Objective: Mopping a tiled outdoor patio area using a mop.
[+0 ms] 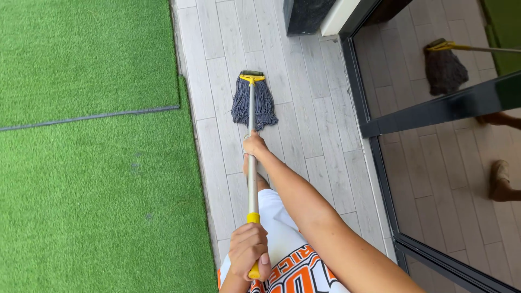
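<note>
A mop with a grey-blue string head [254,103] and a yellow clamp rests on pale wood-look floor tiles [320,108]. Its metal handle [252,173] runs straight back toward me. My right hand [254,144] grips the handle partway down, arm stretched forward. My left hand [248,251] is closed around the yellow grip at the handle's near end, close to my body.
Artificial green turf [92,135] borders the tiles on the left, with a seam across it. A dark-framed glass door [374,130] on the right reflects the mop and my feet. A dark block [306,16] stands at the far end of the tiles.
</note>
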